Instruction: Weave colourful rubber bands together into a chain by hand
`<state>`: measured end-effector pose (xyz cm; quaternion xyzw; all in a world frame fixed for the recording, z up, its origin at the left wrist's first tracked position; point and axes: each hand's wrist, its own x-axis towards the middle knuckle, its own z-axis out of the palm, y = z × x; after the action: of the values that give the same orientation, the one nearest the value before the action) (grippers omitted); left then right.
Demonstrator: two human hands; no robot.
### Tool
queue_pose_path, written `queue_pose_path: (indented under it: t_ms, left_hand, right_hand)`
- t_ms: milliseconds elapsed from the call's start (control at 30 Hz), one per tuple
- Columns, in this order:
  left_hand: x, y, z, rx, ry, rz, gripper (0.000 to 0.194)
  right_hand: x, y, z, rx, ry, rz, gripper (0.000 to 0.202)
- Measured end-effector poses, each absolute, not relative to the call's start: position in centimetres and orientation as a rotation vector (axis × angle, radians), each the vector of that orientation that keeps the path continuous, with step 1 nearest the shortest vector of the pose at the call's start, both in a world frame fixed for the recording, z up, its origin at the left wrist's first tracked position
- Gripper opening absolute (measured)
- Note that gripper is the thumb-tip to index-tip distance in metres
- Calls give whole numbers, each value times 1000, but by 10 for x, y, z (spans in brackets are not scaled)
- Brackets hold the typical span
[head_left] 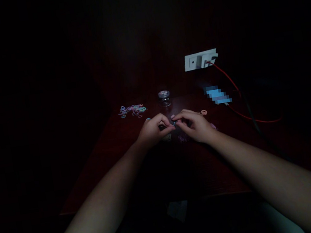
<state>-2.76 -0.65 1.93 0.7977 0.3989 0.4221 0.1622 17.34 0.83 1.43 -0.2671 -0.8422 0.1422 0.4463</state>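
Over the dark red table, my left hand [158, 127] and my right hand [193, 124] meet with fingertips pinched. Between them is a small light-blue band [174, 124], apparently an elastic hair tie, gripped from both sides. A pale pink bit [172, 117] shows by the right fingertips; whether it is held I cannot tell. Behind my left hand lies a loose pile of colourful small hair ties [133, 110]. An orange ring-shaped tie [204, 112] sits just beyond my right hand. Purple ties [182, 139] lie beneath the hands, dim and partly hidden.
A small clear round container [164, 97] stands at the back of the table [108, 170]. On the right are a blurred bright blue device [217, 94] and a red cable [227, 74] running to a white wall socket [192, 62]. The surroundings are very dark.
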Motion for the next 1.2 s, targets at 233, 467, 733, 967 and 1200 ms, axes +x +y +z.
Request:
queue_pose_path:
  t_ms: [233,467,733,967,1200]
  left_hand:
    - [-29,-7,19,2341,1126,1196,21]
    - [-31,-5,17,2369,1120,1249,13]
    - [-30,-2,16,2402,1036,1150,26]
    - [-30,-4,17,2379,1099,1176,15]
    - [-29,-6,18,2377,1131,1179,12]
  right_hand:
    - [175,10,13,-653,-2117,374,7]
    - [177,10,14,-658,-2110,404,7]
    - [175,10,14,-639,-2109,411,7]
    - [176,11,13,-634,-2116,416,7]
    - [177,10,14,-674,-2111,418,6]
